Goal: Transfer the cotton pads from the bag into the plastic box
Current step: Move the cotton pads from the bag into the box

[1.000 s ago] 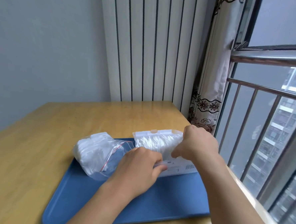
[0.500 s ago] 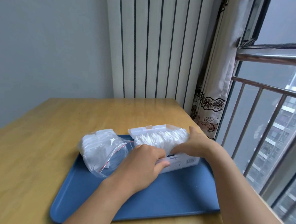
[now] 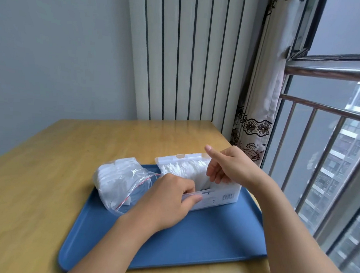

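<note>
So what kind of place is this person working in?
Probably a room in a high-rise flat: a wooden table sits by a white radiator, a patterned curtain, and a barred window facing apartment blocks.

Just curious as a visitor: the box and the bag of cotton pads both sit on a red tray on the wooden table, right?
Not quite: the head view shows the tray is blue, not red. The box and bag do sit on it, on the wooden table.
</note>
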Available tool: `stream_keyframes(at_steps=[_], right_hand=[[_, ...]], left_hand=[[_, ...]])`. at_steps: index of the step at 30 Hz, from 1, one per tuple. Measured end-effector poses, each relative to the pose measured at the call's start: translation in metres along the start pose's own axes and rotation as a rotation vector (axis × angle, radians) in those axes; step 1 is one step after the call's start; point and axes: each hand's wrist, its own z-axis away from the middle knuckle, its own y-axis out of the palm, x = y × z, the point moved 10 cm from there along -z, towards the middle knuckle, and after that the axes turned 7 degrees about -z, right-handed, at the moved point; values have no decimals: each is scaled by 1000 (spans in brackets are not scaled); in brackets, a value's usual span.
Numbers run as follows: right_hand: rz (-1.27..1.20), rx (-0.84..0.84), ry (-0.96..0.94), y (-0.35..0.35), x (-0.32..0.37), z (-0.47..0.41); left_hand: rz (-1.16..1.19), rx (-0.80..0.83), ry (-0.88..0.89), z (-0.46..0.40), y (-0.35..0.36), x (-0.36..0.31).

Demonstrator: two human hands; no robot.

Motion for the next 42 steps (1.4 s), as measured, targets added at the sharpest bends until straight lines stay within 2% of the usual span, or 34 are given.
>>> stream_keyframes(at_steps=[3,5,7,9,11,12,13,14,16,17,19,22,25,28,33,42], right_hand=[[116,-36,-24,-3,-2,-2],[230,-119,-88,-7,7,0],[171,-226,-222,-13,32,10],[-46,-203,-352,-1,64,29],[-215,5,-394,38,86,47],[-211,123,-395,63,91,55],[-140,236,-404,90,94,65],[-29,313,-442,115,95,74],[184,338,-591,147,97,85],[247,319,-641,159,96,87],[306,265,-616,172,82,79],[354,254,-449,183,57,64],[380,262,-467,190,60,63],[302,196,-454,184,63,55],[310,108,-477,179,71,55],[359,137,-435,177,72,55]], left_hand=[[6,-19,6,1,-4,-2],[116,-110,32,6,-20,-16],[378,-372,75,16,-60,-32],[604,-719,48,34,-110,-20],[637,-982,-86,52,-146,15],[583,-1042,-205,56,-156,42],[477,-1034,-361,59,-161,72],[332,-941,-542,61,-160,105],[81,-577,-818,62,-135,161],[49,-412,-877,63,-117,179],[130,-258,-899,64,-88,192],[208,-236,-880,64,-80,190],[273,-263,-863,61,-83,189],[319,-265,-880,60,-80,187],[327,-286,-873,59,-82,183],[278,-286,-865,57,-81,181]])
